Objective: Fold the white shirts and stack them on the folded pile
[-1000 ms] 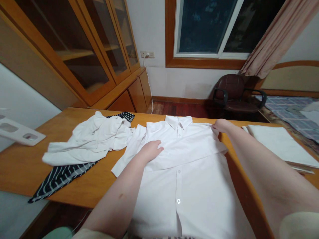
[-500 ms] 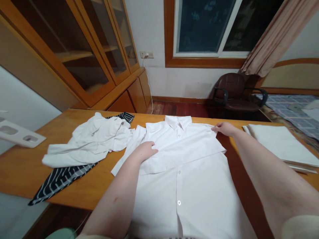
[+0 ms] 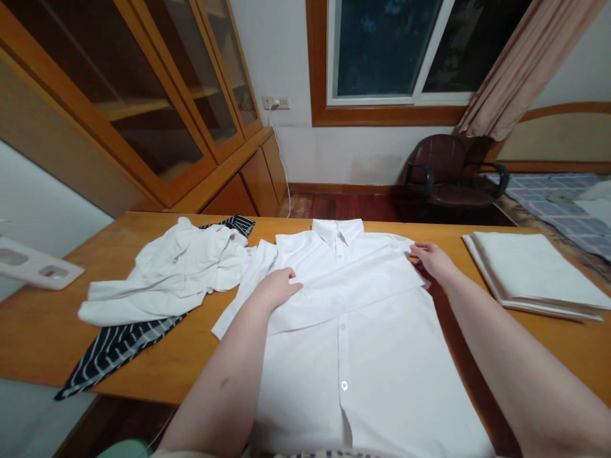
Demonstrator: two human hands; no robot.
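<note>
A white button-up shirt (image 3: 386, 356) lies front up, its collar at the table's far edge. One sleeve (image 3: 353, 286) is folded across the chest; the other side's sleeve sticks out at the left. My left hand (image 3: 279, 287) rests on the left chest, thumb and finger closed on the folded cloth; its other fingers are hidden. At the right shoulder edge, my right hand (image 3: 432, 259) has its fingertips closed on the fabric.
To the left, a crumpled white garment (image 3: 167, 273) lies over a black-and-white striped cloth (image 3: 124, 353). A stack of folded white cloth (image 3: 539, 267) sits at the right on the wooden table (image 3: 157, 369). Beyond are a cabinet (image 3: 229, 172) and an office chair (image 3: 442, 165).
My right hand has shifted slightly down and right at the shoulder edge, and the folded sleeve's right end has drawn in a little. My left hand stays put. The view has shifted slightly.
</note>
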